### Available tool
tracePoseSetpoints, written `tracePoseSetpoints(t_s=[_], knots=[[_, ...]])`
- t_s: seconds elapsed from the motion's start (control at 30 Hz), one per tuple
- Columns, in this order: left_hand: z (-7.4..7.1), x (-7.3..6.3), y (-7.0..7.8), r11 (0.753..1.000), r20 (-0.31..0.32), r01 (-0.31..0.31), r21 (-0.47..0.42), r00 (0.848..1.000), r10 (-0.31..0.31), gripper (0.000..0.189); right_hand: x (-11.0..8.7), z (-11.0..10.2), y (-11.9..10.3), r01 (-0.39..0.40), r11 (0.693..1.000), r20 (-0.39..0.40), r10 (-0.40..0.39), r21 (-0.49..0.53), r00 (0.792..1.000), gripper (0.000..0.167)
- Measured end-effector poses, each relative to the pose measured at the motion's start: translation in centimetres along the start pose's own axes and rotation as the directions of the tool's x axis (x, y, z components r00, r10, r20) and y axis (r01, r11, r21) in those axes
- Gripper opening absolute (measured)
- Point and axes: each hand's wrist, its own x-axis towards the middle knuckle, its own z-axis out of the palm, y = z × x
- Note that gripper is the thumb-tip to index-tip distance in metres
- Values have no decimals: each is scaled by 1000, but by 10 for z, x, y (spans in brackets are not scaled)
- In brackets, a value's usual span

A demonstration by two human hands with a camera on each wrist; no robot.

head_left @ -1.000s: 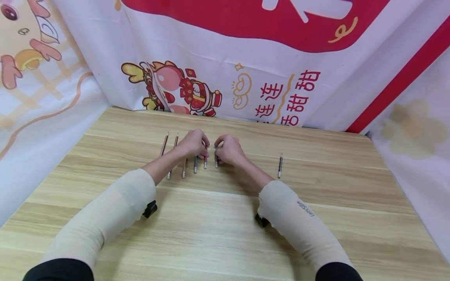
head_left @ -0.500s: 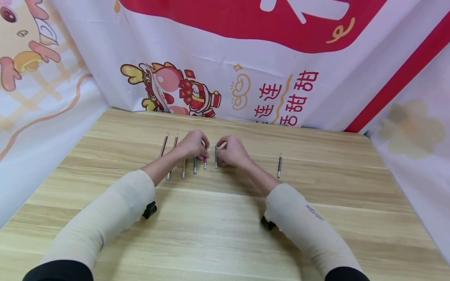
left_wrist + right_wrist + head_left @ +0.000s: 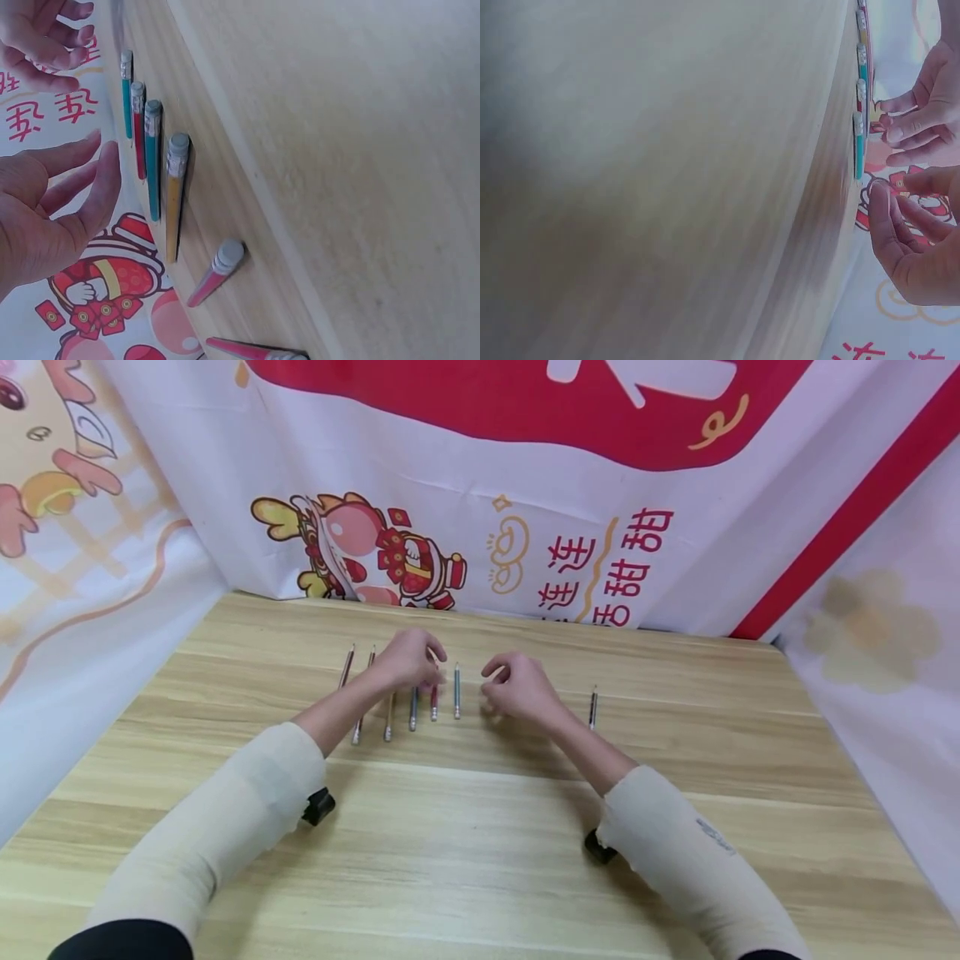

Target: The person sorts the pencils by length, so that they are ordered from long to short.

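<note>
Several pencils with silver-ended erasers lie in a row, tips towards the back. My left hand (image 3: 411,660) hovers over the row with loosely bent fingers, holding nothing, and partly covers the red pencil (image 3: 434,703). In the left wrist view its fingertips are apart, above the tabletop. The rightmost pencil of the row, a teal one (image 3: 457,692), lies untouched between both hands. My right hand (image 3: 521,687) is just right of it, fingers loosely curved with nothing between them. Further left come another teal pencil (image 3: 153,165), a yellow one (image 3: 173,210) and two reddish ones (image 3: 214,277).
A lone dark pencil (image 3: 593,708) lies apart at the right, beyond my right hand. The wooden table (image 3: 465,860) ends at a printed cloth backdrop (image 3: 465,468). Cloth also hangs along both sides.
My right hand has let go of the teal pencil and moved right. My left hand has released the red pencil and lifted slightly. The pencils stay on the table.
</note>
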Motion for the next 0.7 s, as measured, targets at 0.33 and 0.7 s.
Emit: tracePoseSetpoints(t_s=[0.33, 0.7], knots=[[16, 7, 6, 999, 22, -32, 11, 999, 32, 32, -14, -24, 7, -8, 1000, -37, 8, -1, 999, 28], [26, 15, 12, 999, 36, 12, 46, 999, -14, 27, -23, -42, 25, -8, 1000, -87, 9, 10, 996, 25]])
